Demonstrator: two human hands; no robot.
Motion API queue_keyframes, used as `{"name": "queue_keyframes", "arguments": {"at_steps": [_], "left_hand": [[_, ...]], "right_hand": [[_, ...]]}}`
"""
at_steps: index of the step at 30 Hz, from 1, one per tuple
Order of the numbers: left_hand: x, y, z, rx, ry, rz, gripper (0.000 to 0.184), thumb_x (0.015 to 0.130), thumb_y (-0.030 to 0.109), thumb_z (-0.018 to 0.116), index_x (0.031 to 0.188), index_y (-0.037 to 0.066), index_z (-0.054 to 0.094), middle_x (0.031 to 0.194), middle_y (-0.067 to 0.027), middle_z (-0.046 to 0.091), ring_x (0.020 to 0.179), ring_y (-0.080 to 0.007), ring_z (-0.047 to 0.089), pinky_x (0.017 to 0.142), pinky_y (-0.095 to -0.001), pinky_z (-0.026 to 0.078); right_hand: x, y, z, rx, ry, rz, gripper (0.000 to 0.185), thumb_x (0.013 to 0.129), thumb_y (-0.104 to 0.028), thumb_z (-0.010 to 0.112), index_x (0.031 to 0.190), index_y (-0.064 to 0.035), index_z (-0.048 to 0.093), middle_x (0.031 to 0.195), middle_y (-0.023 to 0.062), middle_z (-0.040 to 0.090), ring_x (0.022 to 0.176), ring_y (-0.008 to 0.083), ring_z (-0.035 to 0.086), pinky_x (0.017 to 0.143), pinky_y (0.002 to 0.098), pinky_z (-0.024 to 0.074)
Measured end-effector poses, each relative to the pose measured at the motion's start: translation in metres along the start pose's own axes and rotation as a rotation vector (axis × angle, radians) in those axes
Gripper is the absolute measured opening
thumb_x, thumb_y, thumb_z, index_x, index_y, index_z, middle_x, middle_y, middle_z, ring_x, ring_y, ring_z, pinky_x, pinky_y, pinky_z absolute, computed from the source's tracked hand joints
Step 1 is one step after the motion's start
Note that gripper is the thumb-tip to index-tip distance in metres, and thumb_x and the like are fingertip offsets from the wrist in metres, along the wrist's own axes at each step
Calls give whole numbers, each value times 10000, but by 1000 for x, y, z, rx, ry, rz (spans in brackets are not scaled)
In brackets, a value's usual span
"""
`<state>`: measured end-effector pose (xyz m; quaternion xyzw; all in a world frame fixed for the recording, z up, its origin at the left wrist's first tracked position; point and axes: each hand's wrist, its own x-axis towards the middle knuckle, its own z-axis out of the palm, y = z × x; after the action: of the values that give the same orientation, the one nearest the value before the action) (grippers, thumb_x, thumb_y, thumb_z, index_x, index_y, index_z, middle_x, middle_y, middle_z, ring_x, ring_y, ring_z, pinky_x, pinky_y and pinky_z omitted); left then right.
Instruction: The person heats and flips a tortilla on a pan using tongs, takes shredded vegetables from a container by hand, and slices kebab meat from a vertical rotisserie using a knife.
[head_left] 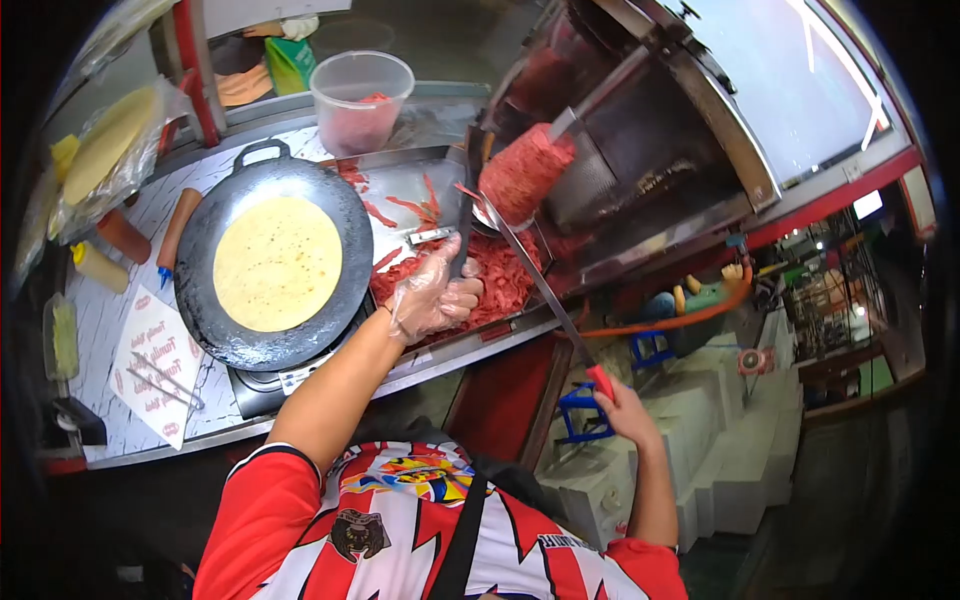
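My left hand [437, 290], in a clear plastic glove, is closed around the dark handle of a metal scoop [463, 230] above the meat tray. My right hand [628, 412] grips the red handle of a long knife [545, 285]. The blade reaches up and left to the lower edge of the red meat cone [527, 175] on its spit. Shaved red meat [510, 276] lies heaped in the tray [400, 162] beneath, with loose strips on bare metal. Left of my left hand, a flatbread [278, 263] lies flat on a round black griddle [190, 295].
A clear bucket [361, 100] with red meat stands behind the tray. Sauce bottles [100, 267], wrapped flatbreads [110, 148], printed paper [155, 365] and tongs [165, 382] are at the left. The metal grill housing [650, 150] rises behind the cone. A person's hand [264, 30] shows beyond the counter.
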<state>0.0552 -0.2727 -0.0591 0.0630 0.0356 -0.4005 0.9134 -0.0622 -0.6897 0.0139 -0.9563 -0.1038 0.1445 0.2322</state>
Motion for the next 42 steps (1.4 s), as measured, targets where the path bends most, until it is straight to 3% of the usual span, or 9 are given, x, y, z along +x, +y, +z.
{"name": "queue_keyframes", "arguments": {"at_steps": [12,15,22,26,30,31,35,39,42], "left_hand": [[-12,1,10,105,156,11,544,1049,651,446,855,143,438,583,49,309,441,-58,277,366,-216,224],[-15,-2,7,137,133,-1,535,1052,645,448,855,147,438,587,50,304,443,-54,280,365,-213,225],[-21,-4,4,161,167,-27,544,1045,665,440,838,162,443,582,52,304,443,-60,279,370,-221,216],[-18,-12,5,216,205,9,550,1035,683,439,833,171,443,582,52,312,450,-65,273,385,-225,216],[-39,-28,22,389,414,26,548,1019,713,444,859,190,474,624,63,359,473,-75,282,416,-241,198],[-41,-34,16,465,446,38,550,1020,715,438,872,189,494,640,57,395,481,-86,301,426,-251,208],[-40,-65,2,676,438,157,635,1036,714,395,1018,87,498,591,1,392,472,-138,407,432,-314,319],[-13,-89,1,847,477,223,643,1054,683,381,1064,52,505,595,-25,438,441,-156,437,425,-315,374],[-11,-101,-2,897,446,215,594,1078,639,361,1021,61,486,594,-58,459,444,-170,466,424,-331,397]], "right_hand": [[-8,-36,-28,-20,-25,132,270,1007,-192,625,1202,-19,558,957,280,662,936,489,641,780,487,489],[-18,4,-37,-80,37,-36,235,1006,-190,626,1145,-17,550,931,281,655,916,498,628,776,487,484],[-18,-42,-68,-66,-49,159,310,1000,-202,639,1260,-46,577,968,261,680,941,492,634,837,456,508],[-4,-55,-65,-104,-109,162,321,998,-217,650,1265,-51,589,991,229,689,917,432,646,852,443,506],[-23,-18,-86,23,-189,221,313,996,-199,661,1259,-37,608,953,80,634,911,215,611,833,363,494],[-31,-17,-89,170,-157,194,279,1007,-191,661,1243,-44,630,894,-15,577,802,109,549,720,295,473],[-11,-33,-56,445,-52,199,284,1040,-225,644,1270,-59,633,826,-73,522,640,26,422,560,216,352],[60,-99,26,710,160,43,210,1073,-223,589,1239,-95,595,738,-86,463,576,16,425,485,211,329],[135,-120,63,554,387,-159,247,1075,-254,579,1188,-35,589,761,27,563,689,125,520,648,319,467]]}}
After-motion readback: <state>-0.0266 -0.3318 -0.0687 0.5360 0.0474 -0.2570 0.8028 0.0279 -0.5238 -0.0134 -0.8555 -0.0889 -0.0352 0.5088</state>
